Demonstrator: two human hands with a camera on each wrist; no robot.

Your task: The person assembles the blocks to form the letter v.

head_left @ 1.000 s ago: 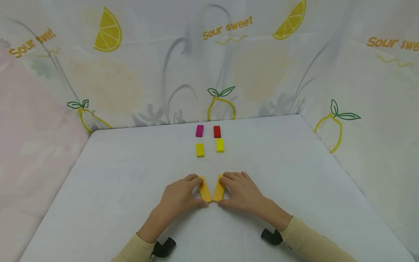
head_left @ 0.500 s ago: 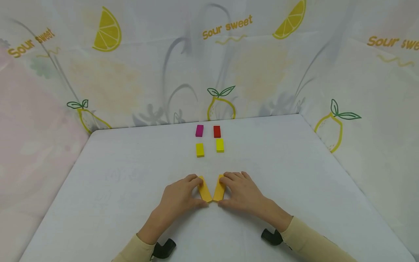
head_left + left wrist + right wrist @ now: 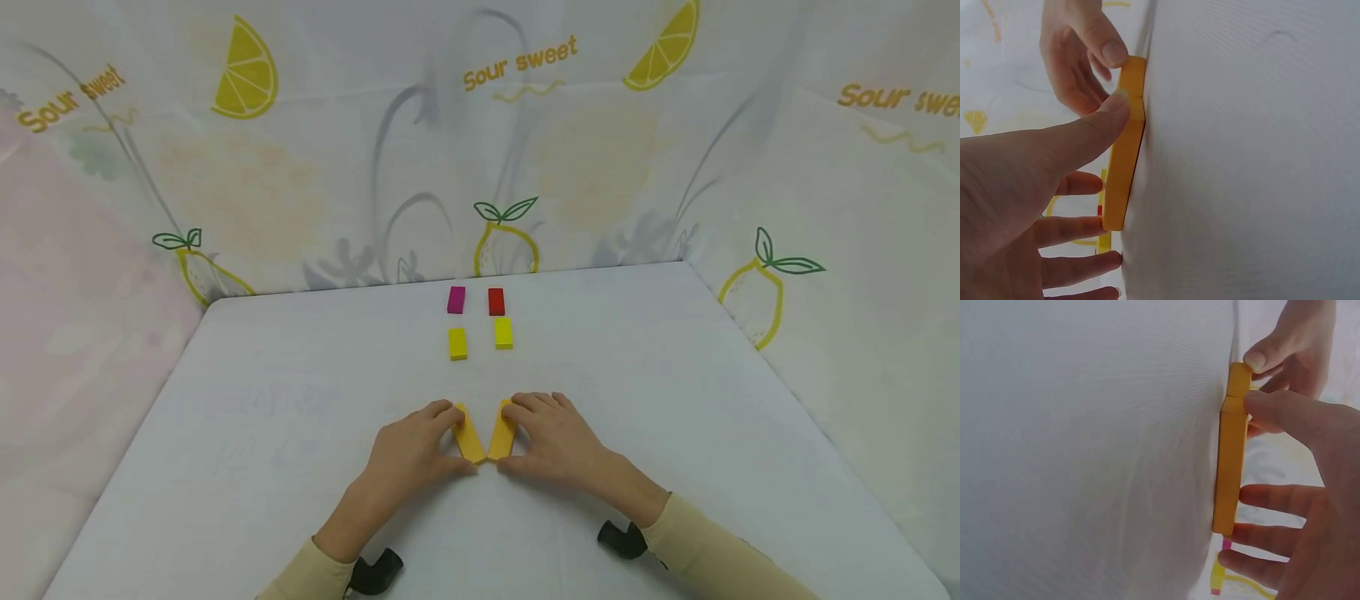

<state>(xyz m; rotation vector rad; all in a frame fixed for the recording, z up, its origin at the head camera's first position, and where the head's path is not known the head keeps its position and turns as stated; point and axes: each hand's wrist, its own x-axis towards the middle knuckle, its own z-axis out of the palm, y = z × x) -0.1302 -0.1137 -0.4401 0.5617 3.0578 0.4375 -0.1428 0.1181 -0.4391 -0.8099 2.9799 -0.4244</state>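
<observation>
Two orange-yellow rectangular blocks lie flat on the white table, their near ends meeting in a V that spreads away from the person. My left hand [image 3: 412, 443] grips the left block [image 3: 469, 437] between thumb and fingers, thumb at its near end. With the same kind of grip, my right hand [image 3: 558, 437] holds the right block [image 3: 501, 432]. In the left wrist view, the thumb presses the end of the left block [image 3: 1124, 169] where the two touch. The right wrist view shows the right block [image 3: 1230, 462] along the tabletop, fingertips at its far end.
Beyond the hands lie two bright yellow blocks, a left one [image 3: 457, 343] and a right one [image 3: 503, 333]. Behind them, near the table's back edge, are a magenta block [image 3: 456, 300] and a red block [image 3: 497, 302]. A lemon-print cloth [image 3: 330, 167] hangs around the white table [image 3: 247, 467].
</observation>
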